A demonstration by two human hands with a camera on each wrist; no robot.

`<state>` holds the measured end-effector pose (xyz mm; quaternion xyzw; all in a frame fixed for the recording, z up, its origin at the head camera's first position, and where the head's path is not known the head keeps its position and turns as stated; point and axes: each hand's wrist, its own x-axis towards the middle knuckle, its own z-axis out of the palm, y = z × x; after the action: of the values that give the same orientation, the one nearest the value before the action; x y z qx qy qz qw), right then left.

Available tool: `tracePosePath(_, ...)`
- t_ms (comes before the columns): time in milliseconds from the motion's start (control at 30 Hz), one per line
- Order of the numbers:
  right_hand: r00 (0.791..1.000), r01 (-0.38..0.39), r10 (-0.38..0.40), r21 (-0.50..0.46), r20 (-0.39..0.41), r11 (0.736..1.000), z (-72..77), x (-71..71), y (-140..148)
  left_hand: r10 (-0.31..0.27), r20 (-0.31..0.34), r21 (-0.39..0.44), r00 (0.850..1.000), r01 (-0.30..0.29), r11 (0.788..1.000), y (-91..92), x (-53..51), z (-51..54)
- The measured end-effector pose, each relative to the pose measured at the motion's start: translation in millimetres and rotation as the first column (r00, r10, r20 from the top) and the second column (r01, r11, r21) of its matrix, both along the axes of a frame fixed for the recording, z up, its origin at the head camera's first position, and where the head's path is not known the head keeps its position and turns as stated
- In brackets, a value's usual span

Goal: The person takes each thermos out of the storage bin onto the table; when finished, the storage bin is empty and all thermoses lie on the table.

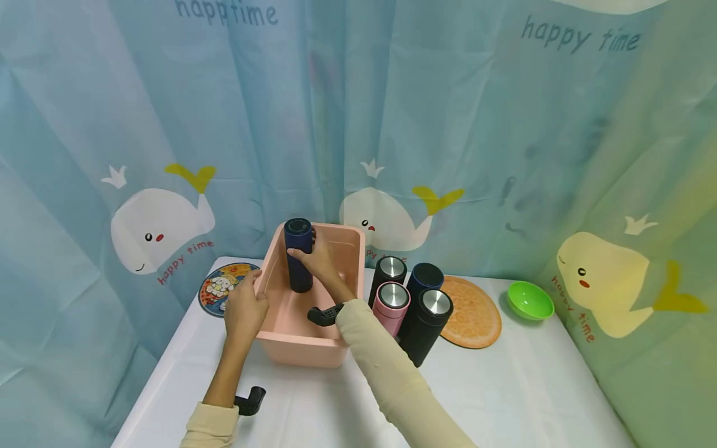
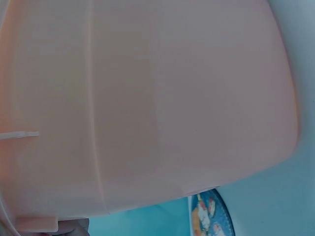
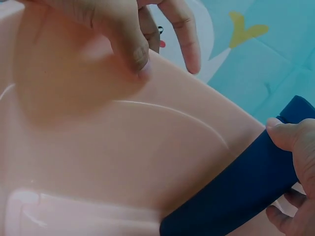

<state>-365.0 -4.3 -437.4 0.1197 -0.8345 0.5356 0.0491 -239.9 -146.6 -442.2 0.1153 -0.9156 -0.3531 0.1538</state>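
Observation:
A dark blue thermos bottle (image 1: 299, 267) stands inside a pink plastic basin (image 1: 305, 351). My right hand (image 1: 319, 256) grips the bottle near its upper part, thumb across the front. In the right wrist view the bottle's lower end meets the basin's inner surface. My left hand (image 1: 245, 306) holds the basin's left rim; the right wrist view shows its thumb inside and other fingers outside. The left wrist view is mostly filled by the basin's outer wall (image 2: 197, 98), with only a bit of the fingers at the lower edge.
Right of the basin stand a pink thermos (image 1: 392, 305), a blue thermos (image 1: 427, 274) and black thermoses (image 1: 426, 326). Beyond them are an orange round mat (image 1: 476, 314) and a green bowl (image 1: 531, 302). A patterned round mat (image 1: 215, 292) lies left of the basin. A curtain (image 1: 476, 124) hangs behind.

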Motion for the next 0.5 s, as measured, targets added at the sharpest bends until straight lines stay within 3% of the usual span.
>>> tracePosePath(267,1.0,0.008,-0.008,0.006,0.022,1.0,-8.2,-9.1,-7.5,0.002,-0.007,-0.012,1.0,-0.002,1.0,-3.1,-1.3,-0.9)
tracePosePath(433,1.0,0.006,-0.005,0.048,-0.031,0.999,-27.5,-26.5,-5.9,0.003,-0.004,-0.01,1.0,-0.003,1.0,-1.8,-1.5,-1.6)
tracePosePath(500,0.999,0.011,-0.009,0.055,-0.034,0.998,-28.8,-27.2,-6.4,0.005,-0.002,-0.007,1.0,-0.005,1.0,-1.2,-1.1,-1.8)
